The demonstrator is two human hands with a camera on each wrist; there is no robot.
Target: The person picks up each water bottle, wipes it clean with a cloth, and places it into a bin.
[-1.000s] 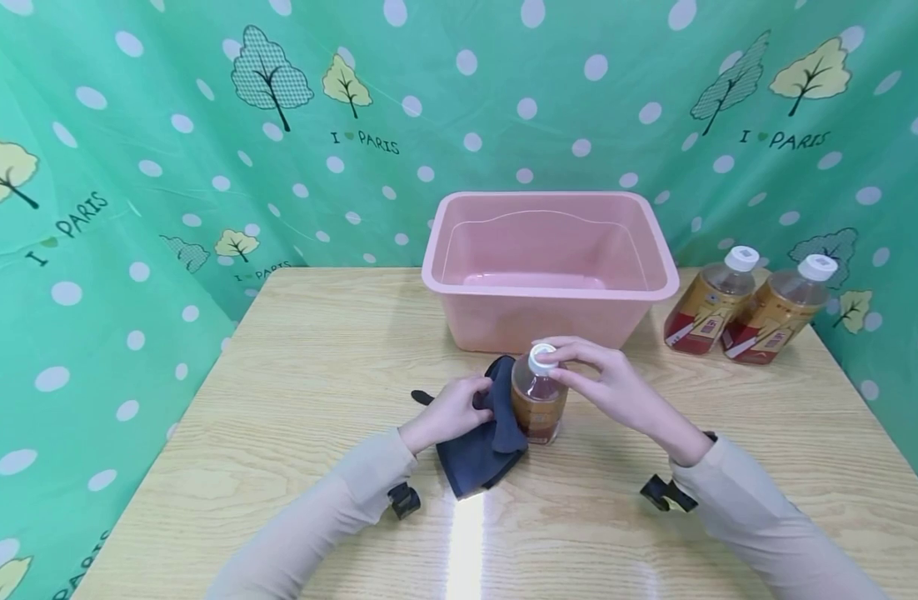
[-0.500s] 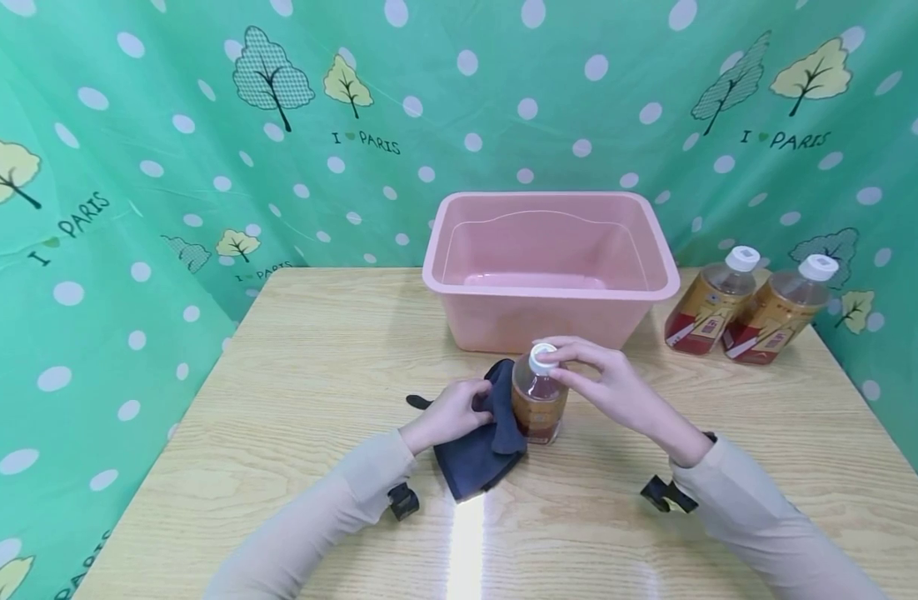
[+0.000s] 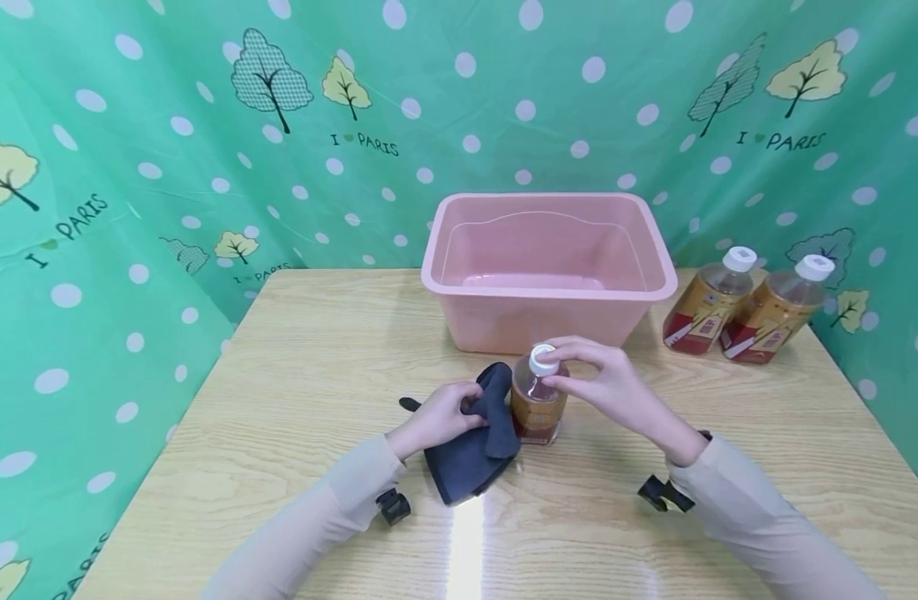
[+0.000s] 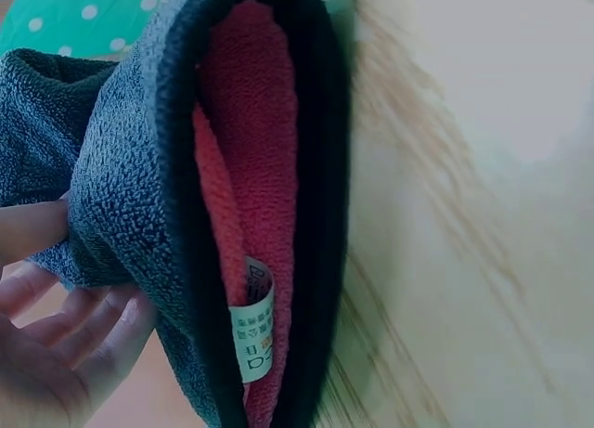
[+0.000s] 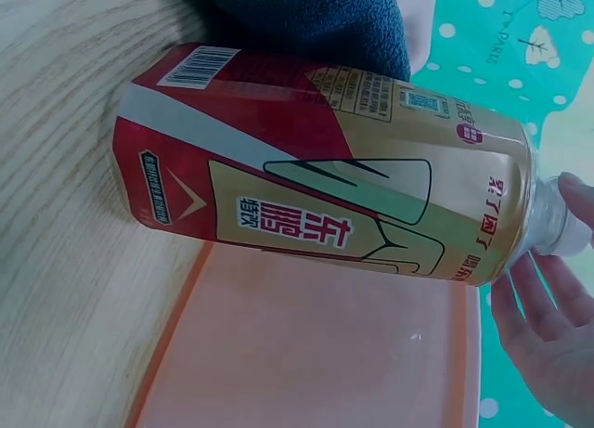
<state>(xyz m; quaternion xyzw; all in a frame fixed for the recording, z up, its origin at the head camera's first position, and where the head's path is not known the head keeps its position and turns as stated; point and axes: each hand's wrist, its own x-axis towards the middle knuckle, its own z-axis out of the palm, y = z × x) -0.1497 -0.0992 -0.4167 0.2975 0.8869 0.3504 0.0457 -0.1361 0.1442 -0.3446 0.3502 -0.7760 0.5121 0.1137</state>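
Note:
My left hand [image 3: 436,417] pinches a folded dark grey-blue towelling cloth [image 3: 462,468] between thumb and fingers, beside the bottle. In the left wrist view, the cloth [image 4: 130,159] has a dark bound edge, a pink inner side [image 4: 251,103] and a white printed label [image 4: 252,340]. A bottle of amber drink [image 3: 537,414] stands upright on the table to the cloth's right. Its white cap [image 3: 544,358] is held in the fingers of my right hand [image 3: 601,379]. The right wrist view shows the bottle's red and gold label [image 5: 316,177].
Behind the bottle stands a pink plastic bin [image 3: 549,321]. Two similar bottles, one [image 3: 708,308] beside the other [image 3: 774,312], stand at the back right. A green patterned curtain [image 3: 429,83] hangs along the back of the wooden table [image 3: 316,350].
My left hand has drawn the cloth slightly left and toward me, away from the bottle's side. My right hand and the bottle have stayed in place.

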